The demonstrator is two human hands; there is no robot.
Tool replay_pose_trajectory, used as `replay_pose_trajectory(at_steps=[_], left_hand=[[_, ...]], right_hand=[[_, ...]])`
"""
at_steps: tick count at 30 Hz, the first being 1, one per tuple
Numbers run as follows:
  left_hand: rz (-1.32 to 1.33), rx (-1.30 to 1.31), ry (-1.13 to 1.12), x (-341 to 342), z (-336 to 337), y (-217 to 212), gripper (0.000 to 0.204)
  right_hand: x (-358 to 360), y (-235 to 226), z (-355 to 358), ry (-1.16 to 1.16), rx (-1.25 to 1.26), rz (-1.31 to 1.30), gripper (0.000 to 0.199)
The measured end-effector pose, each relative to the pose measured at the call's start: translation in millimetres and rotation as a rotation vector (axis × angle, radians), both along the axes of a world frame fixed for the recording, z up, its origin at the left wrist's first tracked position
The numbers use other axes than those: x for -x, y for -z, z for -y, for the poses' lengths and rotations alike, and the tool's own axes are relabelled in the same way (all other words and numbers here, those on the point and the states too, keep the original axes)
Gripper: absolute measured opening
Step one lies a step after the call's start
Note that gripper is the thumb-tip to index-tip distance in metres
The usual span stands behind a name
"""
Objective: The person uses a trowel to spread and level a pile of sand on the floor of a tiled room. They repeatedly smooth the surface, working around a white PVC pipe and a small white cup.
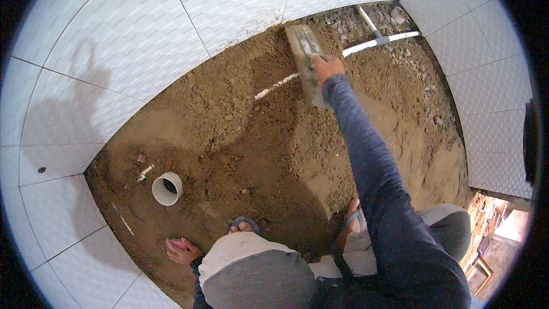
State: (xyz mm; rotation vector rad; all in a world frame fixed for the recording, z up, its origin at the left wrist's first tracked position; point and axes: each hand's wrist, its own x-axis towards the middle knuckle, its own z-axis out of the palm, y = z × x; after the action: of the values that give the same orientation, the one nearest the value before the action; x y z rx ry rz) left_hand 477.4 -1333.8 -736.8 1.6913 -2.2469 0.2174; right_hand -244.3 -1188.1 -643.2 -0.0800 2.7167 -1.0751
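Outstretched, the right hand (327,67) gripped one long trowel (306,63) across one white pipe (374,42) on the dirt floor (251,137); the left hand (182,250) clutched one pink object (175,244) near its front-left edge.

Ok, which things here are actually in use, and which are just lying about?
In use:
- float, gripped by the right hand
- loose earth under it
- pink thing, held by the left hand on the ground

Lying about:
- white pipe, partly buried
- open pipe end sticking up
- small rubble by the tiled wall
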Motion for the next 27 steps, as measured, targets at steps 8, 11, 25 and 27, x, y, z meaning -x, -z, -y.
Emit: replay_pose_trajectory(at_steps=[8, 11, 25, 27], left_hand=[[-0.019, 0.084, -0.015, -7, 2, 21, 0.054], [-0.061, 0.064, 0.034, -18, 3, 13, 0.055], [-0.148, -0.131, -0.024, 1, -3, 13, 0.055], [-0.019, 0.113, 0.081, 0, 1, 8, 0.055]], right_hand=[[-35, 4, 55, 0.141, 0.661, 0.459, 0.036], [-63, 0, 57, 0.047, 0.422, 0.467, 0.040], [17, 28, -51, 0.003, -0.334, -0.051, 0.054], [61, 22, -74, 0.049, -0.492, -0.199, 0.059]])
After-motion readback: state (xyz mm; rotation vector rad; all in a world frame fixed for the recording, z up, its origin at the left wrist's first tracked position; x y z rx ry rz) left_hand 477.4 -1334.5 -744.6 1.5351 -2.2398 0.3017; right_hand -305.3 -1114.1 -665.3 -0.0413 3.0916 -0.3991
